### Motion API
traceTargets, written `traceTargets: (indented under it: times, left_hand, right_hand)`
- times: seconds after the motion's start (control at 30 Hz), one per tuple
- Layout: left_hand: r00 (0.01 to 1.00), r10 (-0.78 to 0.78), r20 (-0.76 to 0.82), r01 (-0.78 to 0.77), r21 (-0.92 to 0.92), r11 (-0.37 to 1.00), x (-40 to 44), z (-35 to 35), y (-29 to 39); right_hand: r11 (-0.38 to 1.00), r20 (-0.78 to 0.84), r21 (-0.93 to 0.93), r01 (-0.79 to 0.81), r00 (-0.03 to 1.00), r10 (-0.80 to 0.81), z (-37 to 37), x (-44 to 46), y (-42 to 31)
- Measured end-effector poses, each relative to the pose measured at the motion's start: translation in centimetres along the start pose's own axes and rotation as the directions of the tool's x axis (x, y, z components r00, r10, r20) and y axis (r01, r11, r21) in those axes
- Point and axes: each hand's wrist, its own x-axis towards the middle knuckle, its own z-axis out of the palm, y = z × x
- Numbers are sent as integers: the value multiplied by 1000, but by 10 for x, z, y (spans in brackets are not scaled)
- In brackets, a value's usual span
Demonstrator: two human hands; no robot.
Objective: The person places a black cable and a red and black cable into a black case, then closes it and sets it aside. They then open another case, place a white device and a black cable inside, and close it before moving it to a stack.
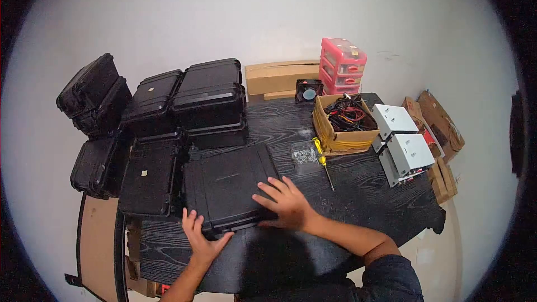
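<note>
A closed black hard plastic case (224, 173) lies flat on the dark table in front of me. My left hand (202, 241) is at its near left corner, with the fingers along the left side and the thumb stretched out by the front edge. On the near right part of the lid rests my right hand (288, 204), fingers spread. Neither hand is wrapped round anything. Just left of this case stands another black case (148, 182) with a small pale sticker.
More black cases (207, 95) are stacked at the back left. To the right are a yellow screwdriver (321, 154), a clear bag of small parts (305, 156), a carton of cables (341, 144), a fan (309, 90), pink drawers (341, 59) and white metal boxes (411, 151).
</note>
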Motion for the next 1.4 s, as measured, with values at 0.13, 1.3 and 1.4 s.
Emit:
traceTargets:
  times: [0.13,1.3,1.4]
  left_hand:
    - [989,-43,139,33,74,997,-15,-12,40]
    - [815,-522,-252,291,-601,744,90,-55,-23]
    - [779,-534,-327,276,-587,761,94,-65,-47]
  right_hand:
    - [989,7,12,145,989,-145,-11,-3,44]
    - [-10,296,953,-303,924,242,24,49,-25]
    - [29,291,953,-303,934,206,38,83,-26]
